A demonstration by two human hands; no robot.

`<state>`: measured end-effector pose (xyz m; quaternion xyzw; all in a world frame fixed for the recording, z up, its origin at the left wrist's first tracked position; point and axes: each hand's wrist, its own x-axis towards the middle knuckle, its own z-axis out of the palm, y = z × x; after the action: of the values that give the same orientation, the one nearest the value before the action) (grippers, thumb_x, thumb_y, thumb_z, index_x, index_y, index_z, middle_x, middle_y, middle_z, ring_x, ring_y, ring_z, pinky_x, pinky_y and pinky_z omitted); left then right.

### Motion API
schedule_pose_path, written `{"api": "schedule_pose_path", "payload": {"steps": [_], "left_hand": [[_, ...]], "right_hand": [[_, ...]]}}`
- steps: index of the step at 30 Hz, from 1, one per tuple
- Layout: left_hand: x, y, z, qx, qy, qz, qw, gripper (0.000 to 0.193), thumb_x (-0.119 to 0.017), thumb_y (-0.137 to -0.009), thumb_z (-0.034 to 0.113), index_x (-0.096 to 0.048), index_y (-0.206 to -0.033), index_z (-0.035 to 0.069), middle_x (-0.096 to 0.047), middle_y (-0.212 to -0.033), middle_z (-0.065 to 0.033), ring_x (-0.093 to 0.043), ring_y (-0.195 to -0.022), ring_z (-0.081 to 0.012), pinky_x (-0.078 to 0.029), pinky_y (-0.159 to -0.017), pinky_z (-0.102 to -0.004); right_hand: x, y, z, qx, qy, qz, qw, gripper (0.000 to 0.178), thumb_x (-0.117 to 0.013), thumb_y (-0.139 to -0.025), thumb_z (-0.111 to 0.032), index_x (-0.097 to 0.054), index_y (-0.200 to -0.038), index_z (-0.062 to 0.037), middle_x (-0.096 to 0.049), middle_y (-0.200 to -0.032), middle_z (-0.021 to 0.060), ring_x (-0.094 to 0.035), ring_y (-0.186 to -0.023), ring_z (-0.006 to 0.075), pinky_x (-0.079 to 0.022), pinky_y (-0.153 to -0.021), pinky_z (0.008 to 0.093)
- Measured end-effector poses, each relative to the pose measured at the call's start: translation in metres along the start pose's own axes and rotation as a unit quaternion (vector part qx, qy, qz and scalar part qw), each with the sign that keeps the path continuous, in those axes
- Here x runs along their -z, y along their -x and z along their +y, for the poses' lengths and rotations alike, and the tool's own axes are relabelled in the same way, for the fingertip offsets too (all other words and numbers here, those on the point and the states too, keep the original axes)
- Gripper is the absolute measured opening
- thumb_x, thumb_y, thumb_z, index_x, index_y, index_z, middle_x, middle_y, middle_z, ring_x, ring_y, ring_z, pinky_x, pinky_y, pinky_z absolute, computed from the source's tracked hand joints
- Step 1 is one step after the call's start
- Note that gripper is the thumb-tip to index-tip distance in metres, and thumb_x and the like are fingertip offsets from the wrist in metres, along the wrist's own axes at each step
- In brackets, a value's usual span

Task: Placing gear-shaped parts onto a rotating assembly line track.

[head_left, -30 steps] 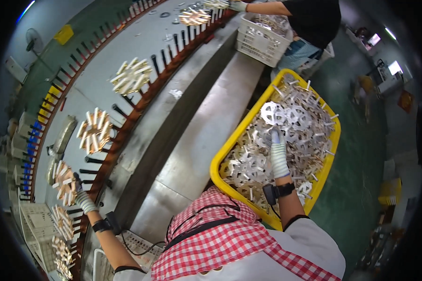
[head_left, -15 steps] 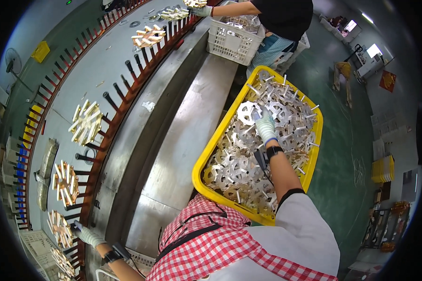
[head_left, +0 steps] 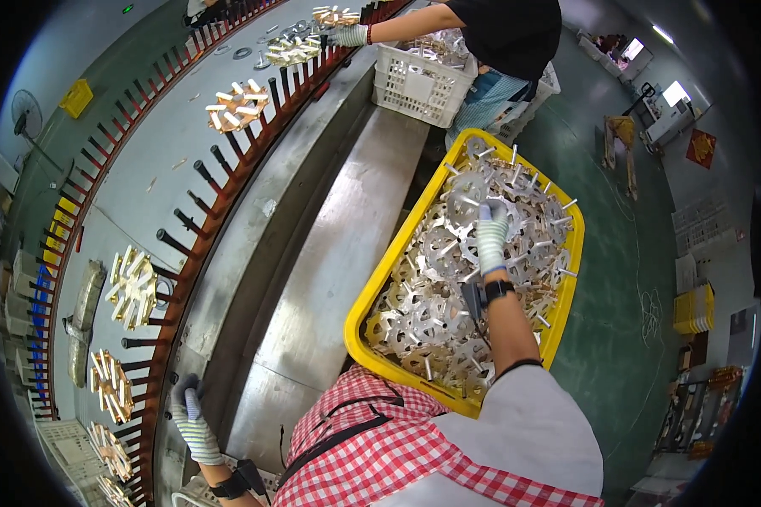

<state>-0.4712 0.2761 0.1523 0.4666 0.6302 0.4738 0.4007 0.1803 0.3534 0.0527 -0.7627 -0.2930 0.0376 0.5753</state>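
Observation:
My gloved right hand [head_left: 492, 241] is over the yellow bin [head_left: 359, 325], its fingers curled at the edge of a toothed metal disc [head_left: 462, 208] with a pin sticking up. Silvery toothed discs [head_left: 431, 296], many with pins, fill the bin in a jumbled heap. On the left, my gloved left hand [head_left: 194, 422] rests at the metal edge beside the curved conveyor [head_left: 186, 186], fingers stretched out and nothing seen in them. Nearest to it on the conveyor is a copper-toned disc with pale rods [head_left: 112, 386]; a paler rod-covered disc [head_left: 133, 289] sits farther along.
Black-tipped posts [head_left: 176, 242] line the conveyor. Across from me, a co-worker's gloved hand [head_left: 347, 35] is by more rod-covered discs [head_left: 292, 51]. A white crate [head_left: 423, 89] of metal parts stands behind the bin. A steel ledge [head_left: 313, 279] runs between conveyor and bin.
My left hand has drawn back from the conveyor to the metal edge. The discs on the conveyor have shifted toward me. My right hand has moved slightly in the bin, its fingers now curled.

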Motion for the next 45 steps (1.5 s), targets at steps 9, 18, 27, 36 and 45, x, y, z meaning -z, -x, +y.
{"api": "schedule_pose_path", "payload": {"steps": [9, 18, 27, 36, 45], "left_hand": [[-0.128, 0.009, 0.09, -0.112, -0.09, -0.419, 0.896, 0.044, -0.056, -0.087, 0.017, -0.047, -0.126, 0.0, -0.056, -0.121, -0.0149, -0.056, -0.109, -0.0254, -0.042, -0.096, -0.0316], [-0.174, 0.012, 0.063, -0.411, -0.123, -0.44, 0.789, 0.08, -0.076, -0.065, 0.044, -0.047, -0.132, 0.011, -0.044, -0.134, -0.0101, -0.033, -0.129, -0.0324, -0.022, -0.109, -0.0447], [-0.067, -0.031, 0.005, 0.154, 0.463, -0.266, 0.831, 0.062, -0.064, -0.079, 0.035, -0.045, -0.129, 0.002, -0.053, -0.125, -0.0124, -0.054, -0.111, -0.0271, -0.046, -0.094, -0.0379], [-0.048, -0.01, 0.009, -0.134, -0.042, -0.397, 0.907, 0.085, -0.077, -0.066, 0.042, -0.041, -0.137, 0.013, -0.042, -0.139, -0.0084, -0.035, -0.129, -0.0272, -0.024, -0.109, -0.0396], [-0.042, 0.034, 0.011, -0.028, -0.043, -0.391, 0.919, 0.084, -0.076, -0.063, 0.051, -0.047, -0.133, 0.013, -0.044, -0.136, -0.008, -0.034, -0.128, -0.0291, -0.028, -0.107, -0.0407]], "right_hand": [[0.03, 0.171, -0.16, 0.605, 0.334, -0.128, 0.711, 0.051, -0.06, -0.086, -0.028, -0.044, -0.13, -0.01, -0.05, -0.126, 0.0068, -0.055, -0.104, 0.0207, -0.049, -0.087, 0.0391], [0.01, 0.248, -0.227, 0.175, -0.269, -0.485, 0.814, 0.054, -0.065, -0.081, -0.023, -0.041, -0.127, -0.0095, -0.049, -0.123, 0.0092, -0.046, -0.117, 0.0242, -0.039, -0.099, 0.0399], [-0.024, 0.127, -0.053, 0.23, 0.234, -0.201, 0.923, 0.023, -0.053, -0.086, -0.018, -0.056, -0.102, -0.0019, -0.059, -0.092, 0.0148, -0.056, -0.077, 0.0271, -0.047, -0.071, 0.0391], [-0.017, 0.207, -0.275, 0.215, -0.222, -0.52, 0.796, 0.035, -0.051, -0.09, -0.023, -0.054, -0.117, -0.0002, -0.059, -0.113, 0.0139, -0.056, -0.105, 0.0225, -0.044, -0.091, 0.0329], [-0.053, 0.259, -0.32, 0.371, -0.021, -0.66, 0.652, 0.046, -0.058, -0.085, -0.022, -0.048, -0.125, 0.0004, -0.061, -0.108, 0.0177, -0.061, -0.102, 0.0242, -0.048, -0.087, 0.0304]]}}
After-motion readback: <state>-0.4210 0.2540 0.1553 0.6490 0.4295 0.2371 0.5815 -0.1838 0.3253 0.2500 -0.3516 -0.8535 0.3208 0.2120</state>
